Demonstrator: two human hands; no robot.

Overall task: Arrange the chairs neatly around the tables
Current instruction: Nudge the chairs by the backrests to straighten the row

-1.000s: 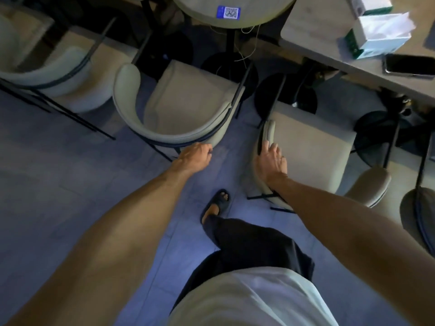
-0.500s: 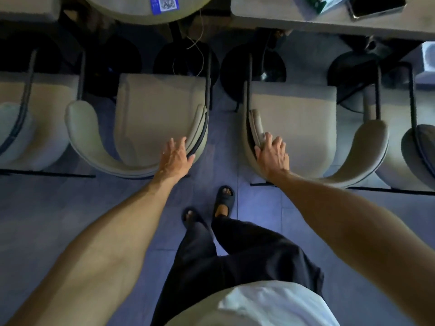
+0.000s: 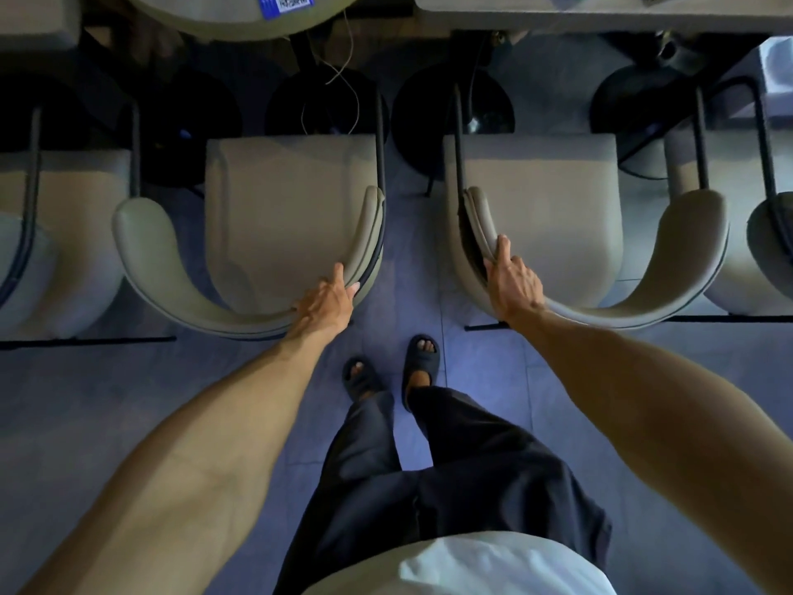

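2 chairs on the floor, seats facing the worktops' near edges | left hand (image 3: 327, 299) fingers curled over left chair (image 3: 283, 216) backrest rim, right hand (image 3: 513, 285) gripping right chair (image 3: 536, 216) backrest rim | padded shells on metal frames look stiff, fairly light, rim's the best hold | both arms stretched forward-down

Bare forearms with no sleeves showing, a white top (image 3: 463, 569) at the waist, loose dark trousers (image 3: 450, 474), and dark open-toed slide sandals (image 3: 418, 358) on both feet.
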